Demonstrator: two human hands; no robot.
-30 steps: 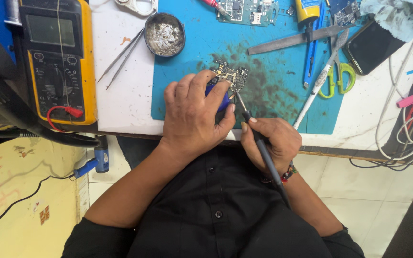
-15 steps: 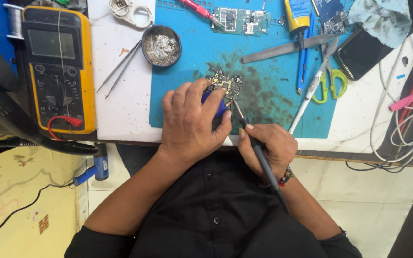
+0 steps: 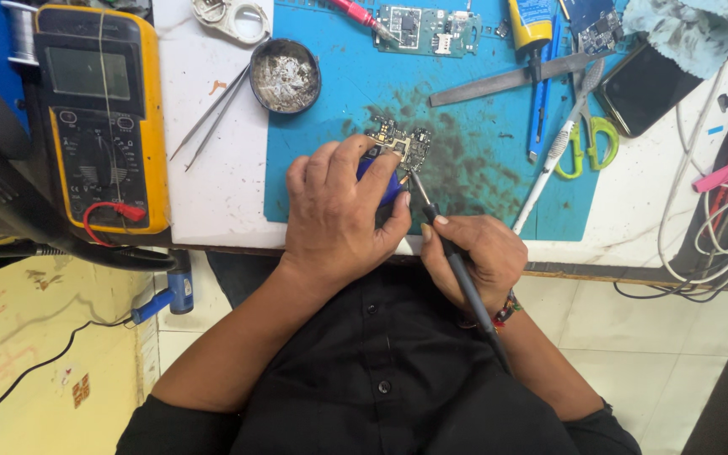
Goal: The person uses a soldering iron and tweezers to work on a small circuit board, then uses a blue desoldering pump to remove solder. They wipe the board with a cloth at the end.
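Hands: left seemingly pinning board, right gripping iron.

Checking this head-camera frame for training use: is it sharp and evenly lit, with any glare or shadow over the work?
Head view: sharp, evenly lit; no glare on the blue work mat; the left hand covers part of the small circuit board; edges bend slightly.

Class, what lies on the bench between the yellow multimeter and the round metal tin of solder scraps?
In the head view, thin metal tweezers lie on white bench between yellow multimeter and round tin.
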